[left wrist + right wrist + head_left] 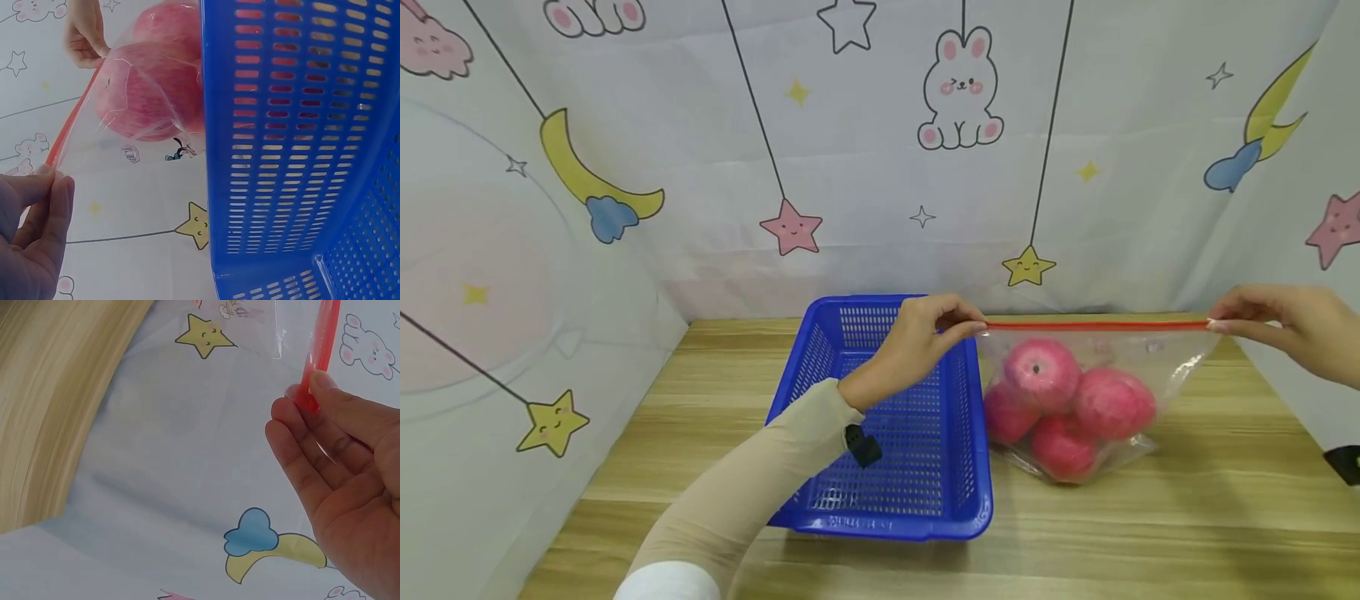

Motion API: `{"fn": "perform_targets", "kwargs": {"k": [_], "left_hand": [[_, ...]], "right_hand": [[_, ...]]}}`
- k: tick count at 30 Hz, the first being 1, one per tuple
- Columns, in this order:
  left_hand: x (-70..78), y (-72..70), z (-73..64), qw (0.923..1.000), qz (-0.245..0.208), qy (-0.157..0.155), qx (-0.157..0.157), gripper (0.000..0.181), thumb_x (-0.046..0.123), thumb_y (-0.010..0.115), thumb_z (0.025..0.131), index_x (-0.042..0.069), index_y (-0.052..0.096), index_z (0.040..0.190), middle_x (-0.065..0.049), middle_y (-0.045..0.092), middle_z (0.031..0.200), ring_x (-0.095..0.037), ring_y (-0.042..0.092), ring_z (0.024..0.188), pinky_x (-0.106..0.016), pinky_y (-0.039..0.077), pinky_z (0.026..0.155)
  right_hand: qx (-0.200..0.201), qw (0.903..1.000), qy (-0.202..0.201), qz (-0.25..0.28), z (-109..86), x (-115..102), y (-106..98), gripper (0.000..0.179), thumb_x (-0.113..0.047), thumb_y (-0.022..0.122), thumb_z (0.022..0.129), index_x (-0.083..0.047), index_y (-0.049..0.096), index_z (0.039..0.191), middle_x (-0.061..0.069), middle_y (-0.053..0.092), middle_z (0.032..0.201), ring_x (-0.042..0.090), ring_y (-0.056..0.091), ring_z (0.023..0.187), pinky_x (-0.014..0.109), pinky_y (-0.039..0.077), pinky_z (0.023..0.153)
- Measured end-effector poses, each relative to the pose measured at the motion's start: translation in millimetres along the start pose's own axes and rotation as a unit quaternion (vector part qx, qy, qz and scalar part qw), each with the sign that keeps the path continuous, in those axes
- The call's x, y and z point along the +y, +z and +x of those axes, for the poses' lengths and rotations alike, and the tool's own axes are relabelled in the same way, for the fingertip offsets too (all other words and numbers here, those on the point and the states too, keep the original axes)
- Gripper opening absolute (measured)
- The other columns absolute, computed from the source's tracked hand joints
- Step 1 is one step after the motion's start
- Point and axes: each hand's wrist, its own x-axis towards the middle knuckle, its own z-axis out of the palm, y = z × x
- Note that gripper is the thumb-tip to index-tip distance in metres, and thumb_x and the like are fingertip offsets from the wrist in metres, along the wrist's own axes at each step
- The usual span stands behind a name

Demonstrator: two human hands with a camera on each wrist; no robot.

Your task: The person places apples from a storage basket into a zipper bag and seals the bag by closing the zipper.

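Observation:
A clear zip bag [1180, 358] with a red zip strip [1097, 326] holds several pinkish-red apples [1116, 402]. My left hand [925, 329] pinches the strip's left end between thumb and fingers, reaching across the basket. At the opposite end, my right hand [1288, 325] pinches the corner of the strip. Between the two hands the strip is stretched straight and level, and the bag hangs below it. In the right wrist view, thumb and fingertips meet on the red strip end [315, 381]. The left wrist view shows apples [150, 87] behind the clear plastic.
A blue plastic basket [985, 500] with slotted walls stands on the wooden table [1112, 542], directly left of the bag. My left forearm passes over it. Behind the table hangs a white cloth [880, 167] printed with stars, moons and rabbits.

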Motion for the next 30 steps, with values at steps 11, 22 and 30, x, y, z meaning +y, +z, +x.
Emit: {"fn": "perform_targets", "kwargs": {"k": [11,22,30], "left_hand": [[-11.9,-2.1,26.8,0.9998,0.0,-0.022,0.003,0.009,0.009,0.066,0.096,0.003,0.072,0.101,-0.007,0.073,0.093,-0.016,0.067,0.08,-0.019,0.053,0.073],[-30.8,4.4,54.1,0.9989,-0.005,-0.036,0.029,0.011,0.01,0.066,0.096,0.002,0.072,0.099,-0.007,0.073,0.092,-0.022,0.07,0.083,-0.02,0.053,0.073],[-34.5,7.8,56.8,0.9987,-0.015,-0.04,0.028,0.011,0.009,0.066,0.095,0.001,0.072,0.099,-0.009,0.073,0.093,-0.022,0.07,0.083,-0.02,0.054,0.073]], "right_hand": [[0.01,0.9993,0.035,0.002,24.5,5.3,-6.5,0.012,0.001,0.075,0.086,-0.009,0.069,0.087,-0.004,0.069,0.076,-0.012,0.053,0.074,0.0,0.034,0.065],[0.02,0.998,0.06,-0.001,39.1,10.2,6.1,0.008,0.003,0.072,0.088,0.0,0.068,0.094,0.01,0.07,0.083,0.032,0.067,0.08,-0.002,0.028,0.066],[0.024,0.9984,0.051,-0.003,35.8,18.5,11.6,0.011,0.006,0.073,0.086,-0.001,0.067,0.092,0.009,0.07,0.082,0.002,0.059,0.074,-0.003,0.03,0.066]]}}
